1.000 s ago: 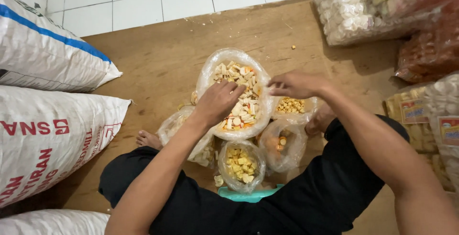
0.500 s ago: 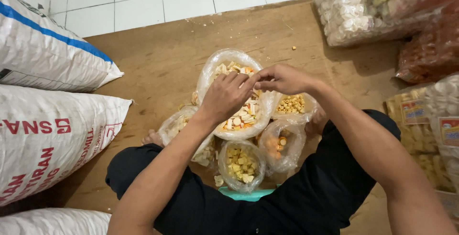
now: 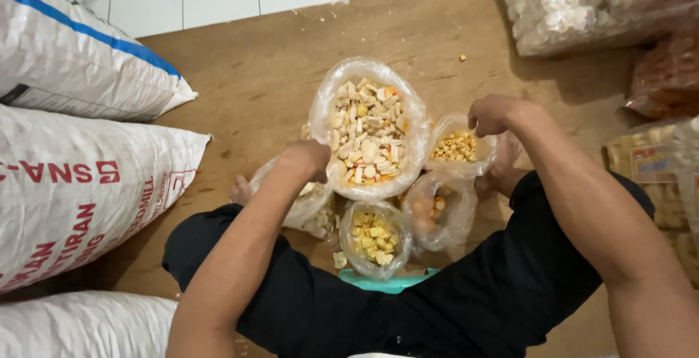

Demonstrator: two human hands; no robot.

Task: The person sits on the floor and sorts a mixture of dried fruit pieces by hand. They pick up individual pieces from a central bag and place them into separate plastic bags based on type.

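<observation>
Fingers: left hand curled shut on rim of large clear plastic bag of mixed pale and orange crackers; right hand closed, pinching rim of small clear bag of yellow ring snacks
Location: both bags upright mid brown wooden floor, touching
Surroundings: white woven sacks along left edge

We sit on the floor, a large open bag of crackers before us; our left hand rests at its left rim, our right hand over a small bag to its right. Sacks lie stacked at our left.
</observation>
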